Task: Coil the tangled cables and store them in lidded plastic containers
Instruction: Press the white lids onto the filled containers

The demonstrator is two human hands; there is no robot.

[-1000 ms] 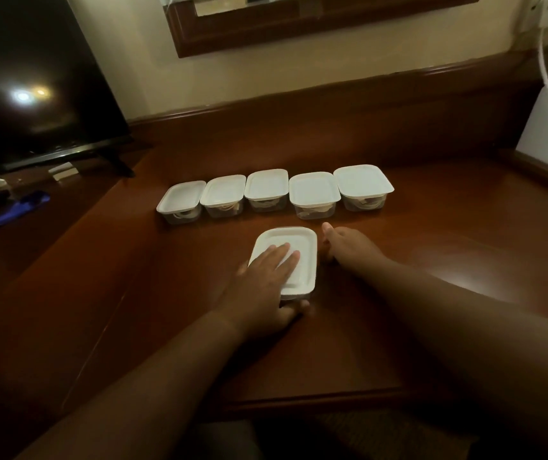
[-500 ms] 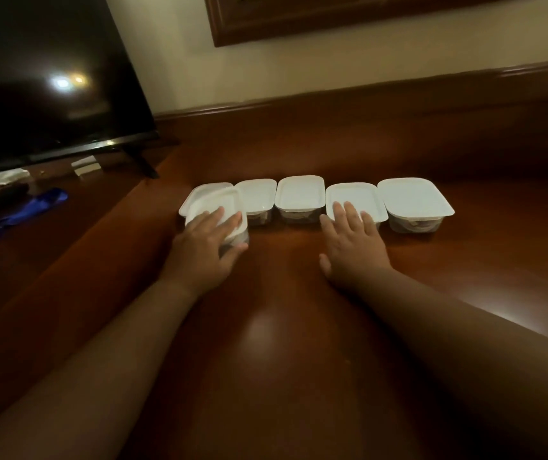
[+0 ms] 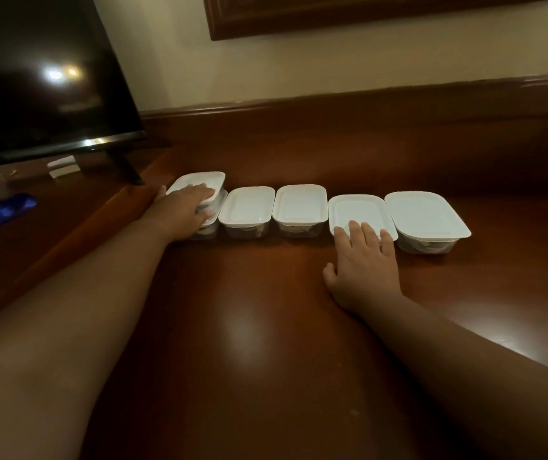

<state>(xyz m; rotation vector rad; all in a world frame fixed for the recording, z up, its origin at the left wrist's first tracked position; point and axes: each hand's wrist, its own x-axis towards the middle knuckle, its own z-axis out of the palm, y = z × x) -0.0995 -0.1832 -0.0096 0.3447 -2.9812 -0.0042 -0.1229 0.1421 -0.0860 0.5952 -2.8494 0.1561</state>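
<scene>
At the far left end of a row of lidded containers on the wooden desk (image 3: 266, 327), the head view shows the left hand (image 3: 184, 210) lying over the top container (image 3: 199, 182), fingers flat across its white lid and the thumb down the near side, so it looks to be holding it. That container sits stacked on the end container (image 3: 211, 227) of the row, its long axis running left to right like its neighbours. Rightward the row goes on with the second container (image 3: 247, 205), the third container (image 3: 300, 204), the fourth container (image 3: 357, 212) and the right-end container (image 3: 427, 214), each touching or just beside the next. Pale coiled cable shows dimly through some clear walls. The right hand (image 3: 362, 263) lies spread, palm down on the desk, its fingertips on the near edge of the fourth lid. The stack is the left hand's affair, I judge; the right merely steadies the row.
</scene>
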